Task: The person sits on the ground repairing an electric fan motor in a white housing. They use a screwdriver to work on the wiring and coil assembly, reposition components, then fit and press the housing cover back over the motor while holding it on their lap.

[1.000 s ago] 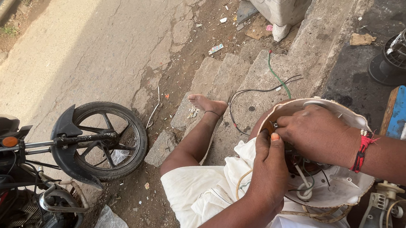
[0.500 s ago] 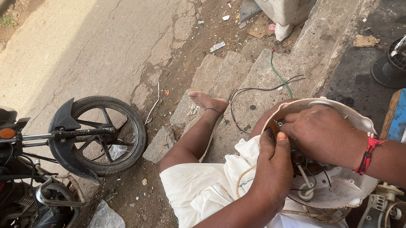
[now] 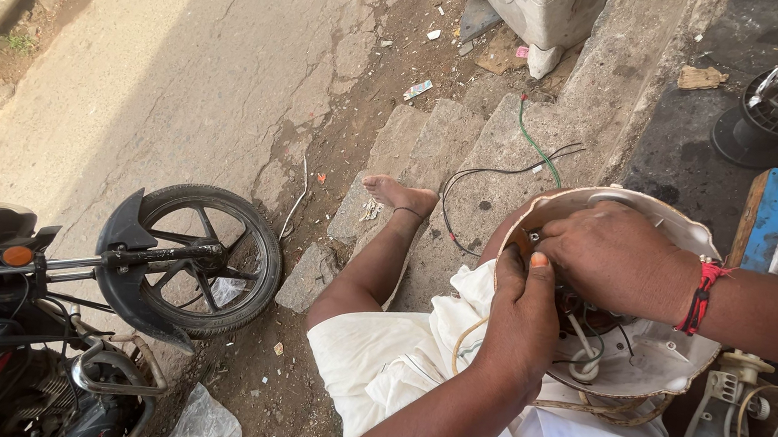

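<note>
Both hands work inside a round, cream plastic housing (image 3: 653, 367) resting on white cloth. The left hand (image 3: 520, 324) pinches its rim; the right hand (image 3: 618, 262) curls over tangled wires (image 3: 587, 350), its grip hidden.

We see a round, cream-white motor housing (image 3: 654, 357) resting open side up on the lap, tilted slightly toward the steps. Inside it we make out white and dark wires (image 3: 588, 345) bunched near the middle (the parts beneath them are too shadowed to tell). Its rim looks scuffed and brownish along the near left edge, where a thin tan cord loops under it.
</note>
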`<state>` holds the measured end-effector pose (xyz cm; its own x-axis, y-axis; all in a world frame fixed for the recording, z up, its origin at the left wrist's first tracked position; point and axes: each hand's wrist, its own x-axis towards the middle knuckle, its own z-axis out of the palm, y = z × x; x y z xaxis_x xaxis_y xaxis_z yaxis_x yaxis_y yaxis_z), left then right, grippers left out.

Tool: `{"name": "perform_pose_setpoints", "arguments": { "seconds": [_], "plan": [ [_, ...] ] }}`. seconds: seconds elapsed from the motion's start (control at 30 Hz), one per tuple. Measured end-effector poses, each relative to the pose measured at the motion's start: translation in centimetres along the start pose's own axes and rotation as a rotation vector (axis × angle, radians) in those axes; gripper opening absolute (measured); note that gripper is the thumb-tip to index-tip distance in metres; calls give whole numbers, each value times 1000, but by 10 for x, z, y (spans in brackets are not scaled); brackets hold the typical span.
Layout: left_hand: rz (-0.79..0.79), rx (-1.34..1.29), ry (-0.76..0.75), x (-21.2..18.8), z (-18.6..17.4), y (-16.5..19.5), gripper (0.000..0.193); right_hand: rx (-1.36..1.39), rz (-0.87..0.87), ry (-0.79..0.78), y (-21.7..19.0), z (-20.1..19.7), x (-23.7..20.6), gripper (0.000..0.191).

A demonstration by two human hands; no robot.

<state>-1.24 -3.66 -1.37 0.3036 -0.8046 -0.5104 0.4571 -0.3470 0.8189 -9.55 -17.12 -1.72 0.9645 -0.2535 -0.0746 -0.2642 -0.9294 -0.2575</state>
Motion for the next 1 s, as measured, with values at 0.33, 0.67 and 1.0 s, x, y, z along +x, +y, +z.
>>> {"name": "perform_pose_setpoints", "arguments": {
  "seconds": [0.33,0.67,1.0],
  "plan": [
    [-47,1,16,7,-1,-4,63,-43,-5,-62,-3,-3,1,16],
    [-55,-52,-6,8,-2,-4,64,-34,-7,-52,-2,-1,2,16],
    [-72,38,2,10,0,-3,66,24,85,-148,-1,-6,12,17]
  ]
}}
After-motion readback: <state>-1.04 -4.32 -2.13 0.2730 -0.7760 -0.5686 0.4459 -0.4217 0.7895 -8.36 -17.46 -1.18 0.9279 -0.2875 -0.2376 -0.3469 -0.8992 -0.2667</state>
